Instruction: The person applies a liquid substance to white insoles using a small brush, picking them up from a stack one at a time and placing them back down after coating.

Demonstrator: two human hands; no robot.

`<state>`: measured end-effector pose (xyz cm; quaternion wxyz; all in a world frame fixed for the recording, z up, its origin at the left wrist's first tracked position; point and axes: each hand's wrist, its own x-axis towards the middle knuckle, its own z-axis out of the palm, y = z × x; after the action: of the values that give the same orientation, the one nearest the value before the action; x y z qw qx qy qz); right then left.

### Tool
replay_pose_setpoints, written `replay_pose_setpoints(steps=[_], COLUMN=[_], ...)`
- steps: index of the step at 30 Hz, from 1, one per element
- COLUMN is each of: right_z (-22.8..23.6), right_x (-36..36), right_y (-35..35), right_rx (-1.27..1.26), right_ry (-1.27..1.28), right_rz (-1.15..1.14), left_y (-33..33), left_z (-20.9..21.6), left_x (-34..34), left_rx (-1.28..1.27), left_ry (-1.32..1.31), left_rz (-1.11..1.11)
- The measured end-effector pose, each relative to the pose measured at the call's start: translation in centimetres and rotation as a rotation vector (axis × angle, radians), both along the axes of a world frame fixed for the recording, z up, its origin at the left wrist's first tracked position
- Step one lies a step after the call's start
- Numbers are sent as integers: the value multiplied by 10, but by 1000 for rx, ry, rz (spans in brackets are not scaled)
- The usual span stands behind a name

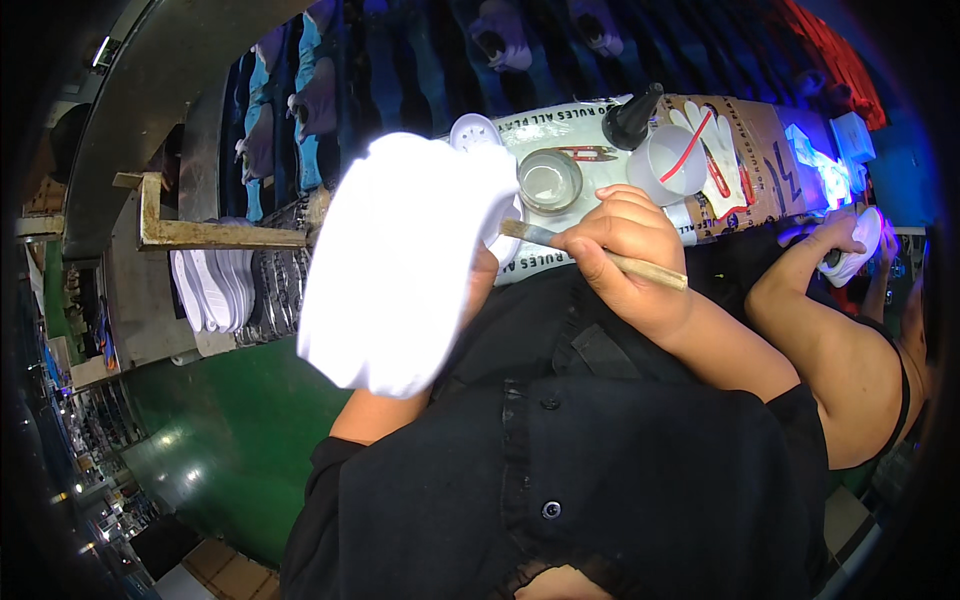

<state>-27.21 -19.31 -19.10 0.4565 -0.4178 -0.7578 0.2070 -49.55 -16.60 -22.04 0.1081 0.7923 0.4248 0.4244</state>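
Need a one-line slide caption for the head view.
Left hand holds a white shoe sole while the right hand grips a wooden-handled brush beside a small glass jar.

one white sole (pixel 400 260), one brush (pixel 590 252), one glass jar (pixel 549 181)

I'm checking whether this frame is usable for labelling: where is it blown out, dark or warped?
Head view: the white shoe sole in the left hand is overexposed, its surface detail lost; blue-white glare washes the right end of the workbench; the rim corners fall to black; the fisheye bends the metal bracket and the conveyor; the right hand with its brush stays reasonably sharp.
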Motion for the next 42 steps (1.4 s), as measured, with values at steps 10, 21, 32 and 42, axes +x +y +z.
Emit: replay_pose_setpoints(steps=[10, 21, 32, 42], right_z=[-7, -11, -17, -19], right_x=[17, 22, 21, 18], right_y=[-10, -14, -13, -10], right_rx=[-104, -245, -362, -429], right_ry=[220, 244, 327, 338], right_rz=[-118, -159, -149, -164], left_y=[14, 7, 12, 22], left_z=[-9, -46, -103, -82], left_x=[-13, -38, -96, -87], left_rx=[-976, -653, -638, -748], left_ry=[-343, 436, 497, 540], left_rz=[-46, 322, 635, 516])
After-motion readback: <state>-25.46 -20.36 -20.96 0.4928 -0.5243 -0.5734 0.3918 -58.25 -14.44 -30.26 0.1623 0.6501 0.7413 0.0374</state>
